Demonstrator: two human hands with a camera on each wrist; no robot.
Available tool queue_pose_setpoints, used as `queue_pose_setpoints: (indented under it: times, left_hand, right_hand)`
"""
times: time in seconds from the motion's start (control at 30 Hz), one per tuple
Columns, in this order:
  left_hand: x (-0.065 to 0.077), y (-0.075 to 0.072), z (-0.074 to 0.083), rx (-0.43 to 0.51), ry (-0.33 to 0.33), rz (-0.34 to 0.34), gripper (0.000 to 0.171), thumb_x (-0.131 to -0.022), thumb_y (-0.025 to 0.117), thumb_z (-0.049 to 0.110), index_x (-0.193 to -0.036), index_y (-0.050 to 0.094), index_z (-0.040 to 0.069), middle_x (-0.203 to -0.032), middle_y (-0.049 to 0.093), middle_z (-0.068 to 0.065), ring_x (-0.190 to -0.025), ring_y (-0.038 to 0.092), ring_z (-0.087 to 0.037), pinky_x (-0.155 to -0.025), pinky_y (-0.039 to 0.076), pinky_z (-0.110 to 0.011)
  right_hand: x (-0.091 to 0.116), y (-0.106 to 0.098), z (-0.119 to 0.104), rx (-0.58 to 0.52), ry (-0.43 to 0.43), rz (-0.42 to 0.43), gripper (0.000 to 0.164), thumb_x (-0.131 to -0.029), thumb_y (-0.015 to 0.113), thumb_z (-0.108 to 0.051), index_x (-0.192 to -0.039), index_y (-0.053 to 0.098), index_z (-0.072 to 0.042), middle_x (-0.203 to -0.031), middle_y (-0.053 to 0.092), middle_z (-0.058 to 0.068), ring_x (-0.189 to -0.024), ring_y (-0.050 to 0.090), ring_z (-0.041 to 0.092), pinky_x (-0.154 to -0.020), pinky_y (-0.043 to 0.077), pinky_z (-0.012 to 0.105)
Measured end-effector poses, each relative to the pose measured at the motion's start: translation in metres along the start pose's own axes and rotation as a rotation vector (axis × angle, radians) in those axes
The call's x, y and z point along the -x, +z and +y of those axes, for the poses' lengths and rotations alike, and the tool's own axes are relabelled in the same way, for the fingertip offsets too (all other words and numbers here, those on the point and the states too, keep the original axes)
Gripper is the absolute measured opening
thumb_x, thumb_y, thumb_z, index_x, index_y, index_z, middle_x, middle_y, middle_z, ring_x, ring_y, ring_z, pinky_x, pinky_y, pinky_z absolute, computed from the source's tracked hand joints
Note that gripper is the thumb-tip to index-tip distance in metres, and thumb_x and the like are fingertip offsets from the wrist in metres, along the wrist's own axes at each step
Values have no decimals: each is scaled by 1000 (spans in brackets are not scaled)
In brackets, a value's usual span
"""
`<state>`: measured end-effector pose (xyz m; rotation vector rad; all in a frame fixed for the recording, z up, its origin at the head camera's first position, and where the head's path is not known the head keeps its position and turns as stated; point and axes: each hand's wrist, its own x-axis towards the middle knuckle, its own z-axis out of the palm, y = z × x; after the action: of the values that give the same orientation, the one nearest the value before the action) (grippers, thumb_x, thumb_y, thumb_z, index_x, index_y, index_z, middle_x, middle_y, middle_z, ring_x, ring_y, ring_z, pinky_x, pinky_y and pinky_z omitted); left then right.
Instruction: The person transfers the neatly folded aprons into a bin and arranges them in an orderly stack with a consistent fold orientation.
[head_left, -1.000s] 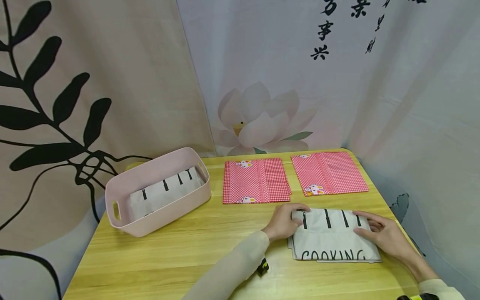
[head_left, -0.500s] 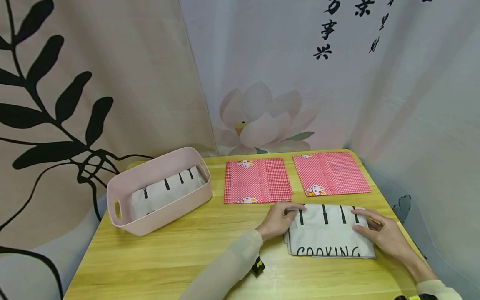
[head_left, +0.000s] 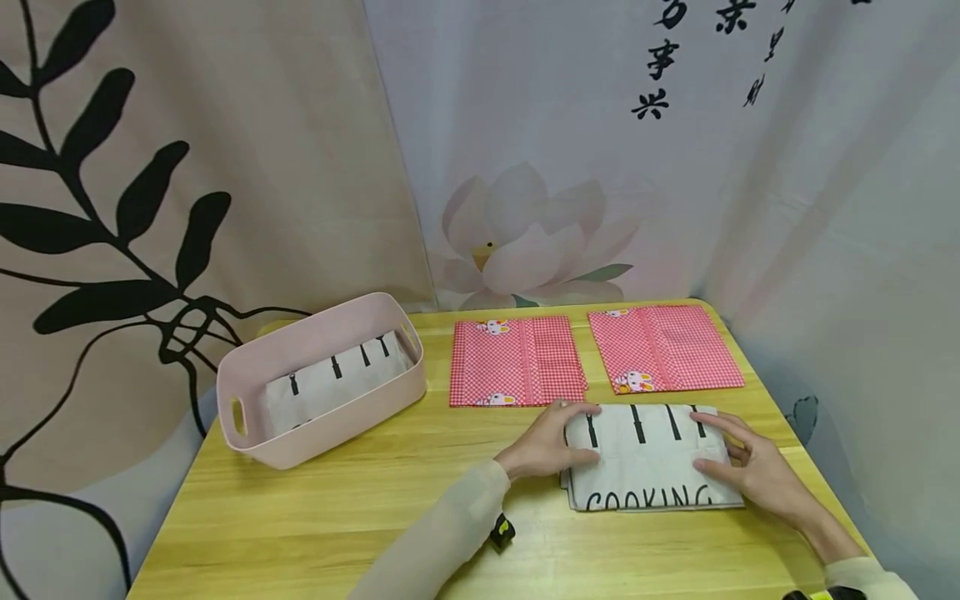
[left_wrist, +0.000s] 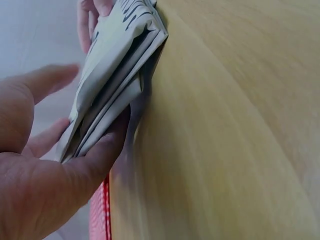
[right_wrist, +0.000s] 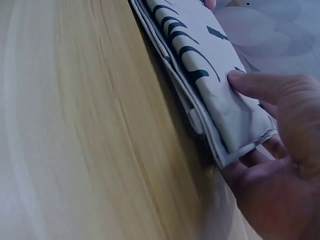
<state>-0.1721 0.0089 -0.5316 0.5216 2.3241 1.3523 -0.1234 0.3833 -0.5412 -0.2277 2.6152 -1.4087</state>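
A folded white cloth (head_left: 637, 467) printed with "COOKING" and dark utensil handles lies toward the right front of the table. My left hand (head_left: 551, 442) holds its left end, with fingers under the layers (left_wrist: 107, 110) and the thumb over the top. At the opposite end my right hand (head_left: 757, 467) grips the cloth, thumb pressed on the upper face and fingers beneath, as the right wrist view shows the cloth (right_wrist: 220, 100) between them. The folded edges sit slightly fanned at the left end.
A pink basket (head_left: 322, 442) at the left of the wooden table (head_left: 300, 533) contains another folded white cloth (head_left: 337, 379) with a similar print. Behind my hands lie two folded red checked cloths with rabbit prints, one left (head_left: 517, 362), one right (head_left: 667, 350). Printed curtains hang behind.
The white cloth has shifted a little left and away from me, both hands moving along with it. My left thumb now extends over the top of the cloth. Basket and red cloths stay put.
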Motion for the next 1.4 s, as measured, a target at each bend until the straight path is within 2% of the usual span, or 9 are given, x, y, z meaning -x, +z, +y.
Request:
queue_pose_setpoints:
  times: [0.13, 0.3, 0.37, 0.53, 0.73, 0.8, 0.87, 1.1, 1.4]
  left_hand:
    - [6, -3, 2, -26, -24, 3, 82, -88, 98, 18, -159, 62, 39, -147, 59, -4, -121, 61, -15, -108, 60, -42]
    - [11, -8, 4, 37, -33, 52, 85, -87, 96, 13, -158, 61, 44, -151, 60, -6, -135, 63, -24, -119, 56, -57]
    - [13, -11, 3, 80, -31, 69, 86, -88, 95, 11, -158, 60, 45, -154, 60, -5, -140, 62, -27, -123, 53, -61]
    - [16, -23, 1, 156, 8, 95, 87, -90, 93, 10, -163, 57, 40, -169, 56, 1, -155, 54, -30, -131, 45, -64]
    - [22, -36, -2, 179, 22, 120, 86, -93, 91, 11, -166, 55, 37, -176, 51, 7, -143, 66, -35, -119, 59, -61]
    - [24, -40, -1, 180, 28, 133, 85, -93, 91, 11, -166, 55, 35, -176, 50, 6, -147, 63, -37, -122, 55, -64]
    - [26, -45, 0, 166, 31, 150, 84, -94, 91, 12, -166, 56, 34, -175, 52, 5, -166, 45, -32, -134, 40, -68]
    - [31, -58, 0, 140, 42, 187, 85, -93, 92, 12, -167, 55, 30, -176, 52, -2, -167, 42, -34, -136, 36, -68]
    - [43, -73, 1, 156, 33, 206, 84, -93, 91, 14, -167, 56, 34, -178, 49, -1, -171, 35, -36, -137, 30, -73]
  right_hand:
    - [-2, 3, -5, 56, -6, 21, 76, -100, 89, -26, -168, 55, -18, -180, 32, 31, -128, 49, -22, -96, 55, 5]
    - [-5, 5, -16, 94, -17, 34, 76, -100, 89, -28, -168, 55, -22, -180, 36, 26, -151, 54, 14, -98, 45, -4]
    - [-6, 5, -20, 87, -35, 37, 76, -101, 88, -27, -169, 55, -22, -180, 36, 26, -154, 48, 6, -99, 42, -5]
    - [-12, 7, -31, 47, -63, 40, 76, -102, 87, -24, -170, 53, -20, -180, 33, 28, -128, 44, -27, -97, 49, -1]
    - [-21, 11, -44, 27, -31, 29, 77, -103, 86, -28, -171, 51, -22, -183, 28, 29, -134, 54, -12, -97, 52, 2]
    - [-23, 13, -47, 33, -31, 28, 76, -103, 86, -29, -171, 51, -23, -183, 29, 27, -143, 56, 2, -98, 49, 0]
    - [-26, 14, -51, 30, -42, 24, 76, -104, 85, -29, -171, 51, -24, -183, 30, 26, -148, 57, 14, -99, 49, 0]
    - [-38, 17, -60, -4, -93, -2, 74, -105, 84, -24, -171, 51, -18, -184, 24, 31, -128, 59, -10, -91, 62, 14]
    - [-50, 25, -68, -84, -124, -33, 74, -105, 83, -18, -171, 50, -14, -185, 20, 32, -118, 68, -8, -86, 67, 21]
